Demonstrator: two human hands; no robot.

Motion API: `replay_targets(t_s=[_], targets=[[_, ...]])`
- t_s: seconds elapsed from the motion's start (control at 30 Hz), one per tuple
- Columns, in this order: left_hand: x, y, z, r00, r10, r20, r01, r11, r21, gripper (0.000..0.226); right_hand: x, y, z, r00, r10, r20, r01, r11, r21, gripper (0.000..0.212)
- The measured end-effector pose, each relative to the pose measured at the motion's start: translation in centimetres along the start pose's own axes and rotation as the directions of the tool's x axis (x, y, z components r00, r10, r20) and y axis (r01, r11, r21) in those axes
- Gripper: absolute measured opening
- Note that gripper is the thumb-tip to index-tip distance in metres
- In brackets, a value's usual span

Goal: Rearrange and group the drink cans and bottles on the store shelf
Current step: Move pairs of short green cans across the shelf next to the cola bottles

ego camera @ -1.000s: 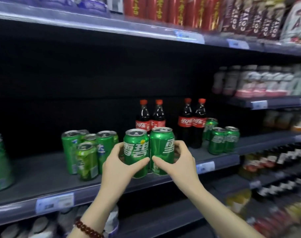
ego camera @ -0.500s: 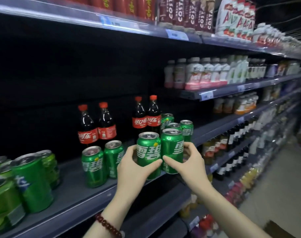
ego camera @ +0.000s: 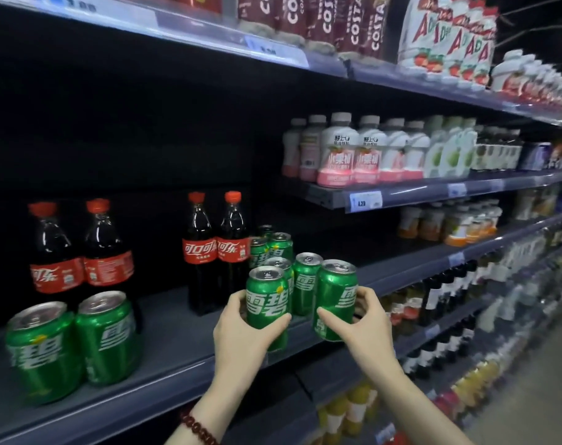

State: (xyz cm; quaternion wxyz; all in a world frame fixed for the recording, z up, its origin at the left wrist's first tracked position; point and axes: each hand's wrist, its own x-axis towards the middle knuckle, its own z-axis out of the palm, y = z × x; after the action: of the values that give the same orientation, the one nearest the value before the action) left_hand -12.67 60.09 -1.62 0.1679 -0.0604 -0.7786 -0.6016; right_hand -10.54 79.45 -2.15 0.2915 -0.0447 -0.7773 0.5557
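While each hand grips one green can, four cola bottles and more green cans stand on the dark shelf.

Left hand has thumb and fingers curled round the left can; right hand curls round the right can, both at the shelf's front edge. Behind them stand four or five more green cans, partly hidden. Two cola bottles stand beside these, two others further left, with two cans in front.

A shop aisle: long tiered shelves run toward 2 o'clock, stocked with bottled drinks and edged with price tags.
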Motion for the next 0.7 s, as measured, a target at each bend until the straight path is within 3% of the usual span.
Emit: replay_targets(t_s=[0.37, 0.7], targets=[[1.7, -0.5, 4.5, 0.987, -0.038, -0.155, 0.048, 0.997, 0.059, 0.058, 6.0, 4.2, 0.9, 0.993, 0.000, 0.116, -0.002, 1.000, 0.024, 0.056], [5.1, -0.8, 6.9, 0.982, -0.017, -0.188, 0.039, 0.993, 0.115, 0.061, 9.4, 4.8, 3.1, 0.977, -0.003, 0.213, -0.006, 0.999, 0.040, 0.057]])
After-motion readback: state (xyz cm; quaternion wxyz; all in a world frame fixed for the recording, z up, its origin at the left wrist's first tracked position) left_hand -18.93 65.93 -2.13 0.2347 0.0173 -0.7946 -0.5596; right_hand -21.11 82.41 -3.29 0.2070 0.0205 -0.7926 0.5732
